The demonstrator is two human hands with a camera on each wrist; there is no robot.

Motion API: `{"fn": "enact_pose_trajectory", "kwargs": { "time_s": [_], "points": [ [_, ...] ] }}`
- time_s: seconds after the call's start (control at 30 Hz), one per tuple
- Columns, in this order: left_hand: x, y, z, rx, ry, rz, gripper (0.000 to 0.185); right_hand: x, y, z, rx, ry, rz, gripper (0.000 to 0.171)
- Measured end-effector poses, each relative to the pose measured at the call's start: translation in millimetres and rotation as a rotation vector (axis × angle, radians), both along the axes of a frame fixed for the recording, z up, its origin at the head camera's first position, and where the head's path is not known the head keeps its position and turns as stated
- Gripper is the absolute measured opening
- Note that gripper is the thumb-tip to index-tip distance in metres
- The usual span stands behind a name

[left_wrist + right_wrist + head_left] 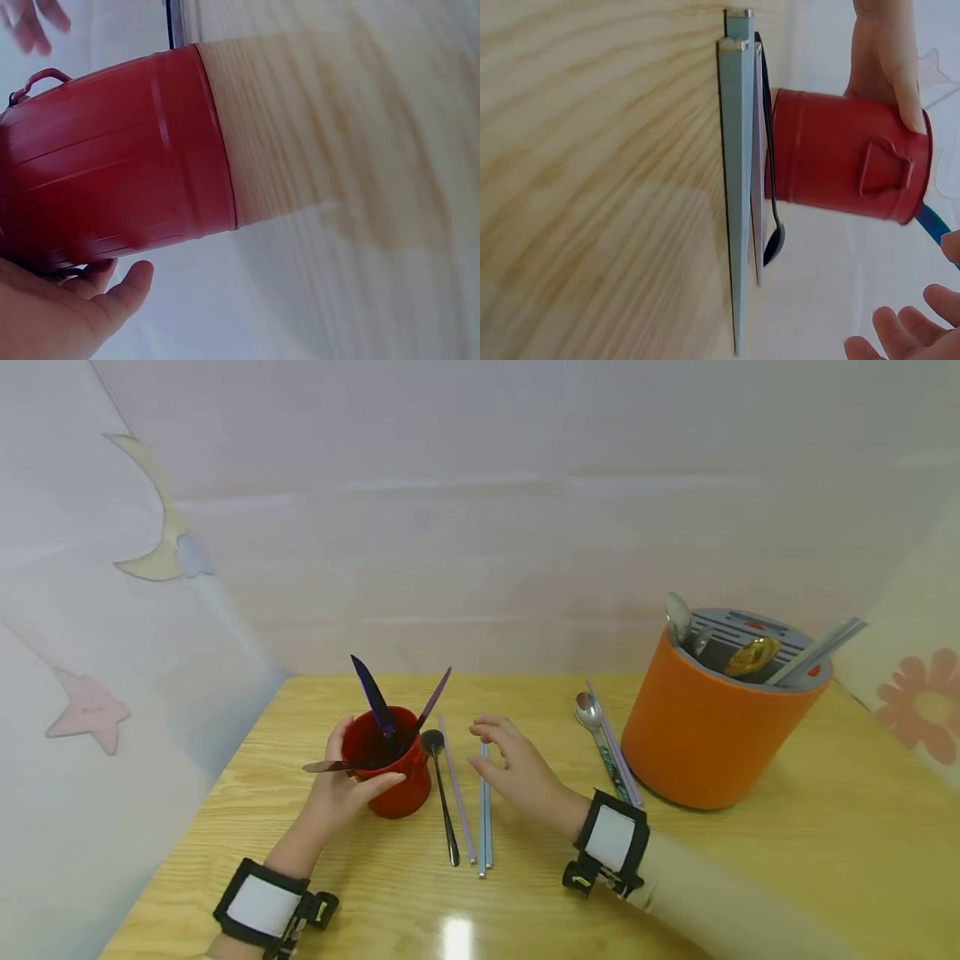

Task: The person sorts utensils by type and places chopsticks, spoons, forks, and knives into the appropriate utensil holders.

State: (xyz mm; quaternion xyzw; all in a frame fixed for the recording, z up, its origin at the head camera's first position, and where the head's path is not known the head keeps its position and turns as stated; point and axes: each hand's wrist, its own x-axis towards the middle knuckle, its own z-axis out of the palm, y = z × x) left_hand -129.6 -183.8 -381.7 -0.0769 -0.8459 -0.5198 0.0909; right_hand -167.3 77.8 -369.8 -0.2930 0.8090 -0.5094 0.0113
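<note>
My left hand (337, 793) grips a small red bucket (402, 795) at its left side, thumb along the front. Side handles show on the bucket, which stands upright on the table. A dark knife (372, 695), a purple utensil handle (433, 700) and a dark utensil (328, 767) stick out of it. My right hand (521, 770) hovers with spread, slightly bent fingers over the far end of two light blue chopsticks (486, 835), holding nothing. Between them and the bucket lie a black long-handled spoon (446, 802) and a light purple chopstick (459, 797).
Right of my right hand lie a silver spoon (588, 710) with a patterned handle and light purple chopsticks (622, 760). An orange utensil holder (705, 735) with a grey slotted top stands beside them, with spoons and silvery sticks in it. A wall hanging backs the wooden table (390, 902).
</note>
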Motion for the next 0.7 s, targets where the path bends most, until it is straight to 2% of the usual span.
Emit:
{"fn": "enact_pose_trajectory", "kwargs": {
  "time_s": [0.27, 0.43, 0.57, 0.7],
  "points": [
    [1.5, -1, 7.0, -0.006, -0.069, -0.008, 0.100, 0.6, 40, 2.2, 0.057, 0.042, -0.092, 0.049],
    [7.5, -1, 17.2, -0.045, -0.139, 0.005, 0.112, 3.1, 61, 3.0, 0.076, 0.085, -0.150, 0.057],
    [16.2, -2, 25.9, -0.085, -0.176, 0.035, 0.117, 3.9, 76, 6.0, 0.048, 0.058, -0.180, 0.063],
    [24.5, -4, 30.4, -0.078, -0.281, 0.067, 0.117, 4.2, 89, 8.4, 0.029, 0.024, -0.206, 0.065]
  ]
}}
